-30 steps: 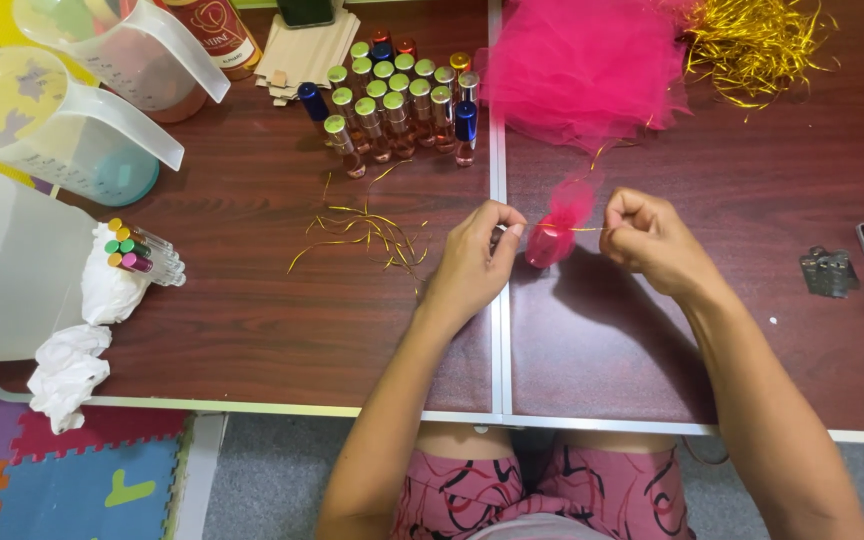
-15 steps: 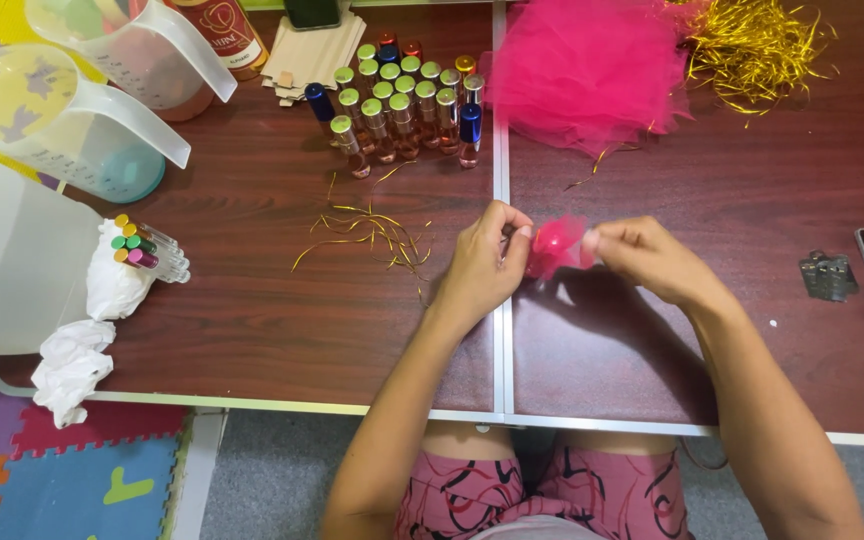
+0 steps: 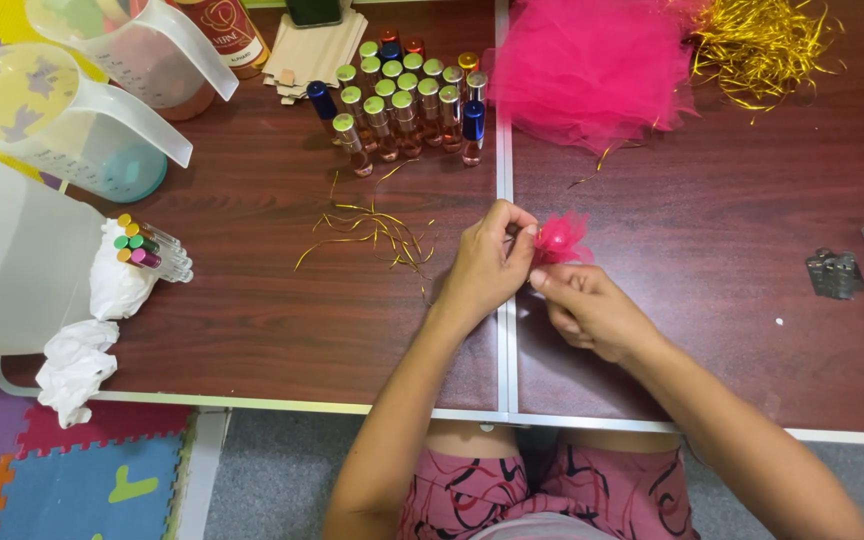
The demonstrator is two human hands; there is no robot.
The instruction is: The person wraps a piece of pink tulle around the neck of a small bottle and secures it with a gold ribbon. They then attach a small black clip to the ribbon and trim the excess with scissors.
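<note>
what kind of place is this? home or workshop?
Probably a home craft table: foam play mats on the floor, small capped bottles in rows, a pile of pink netting and gold tinsel on dark tables.

we see a home craft corner: foam puzzle floor mat [image 3: 82,480], bench [image 3: 252,300] with pink tulle [image 3: 592,70], gold tinsel [image 3: 762,45], little bottles [image 3: 402,100].

tulle pile [image 3: 592,70]: hot pink | tinsel [image 3: 762,45]: gold | table [image 3: 252,300]: dark brown woodgrain

Bright, even overhead light; soft shadows; faint sheen on tabletop [image 3: 252,260]; sharp throughout, slight bowing at 9 o'clock.
</note>
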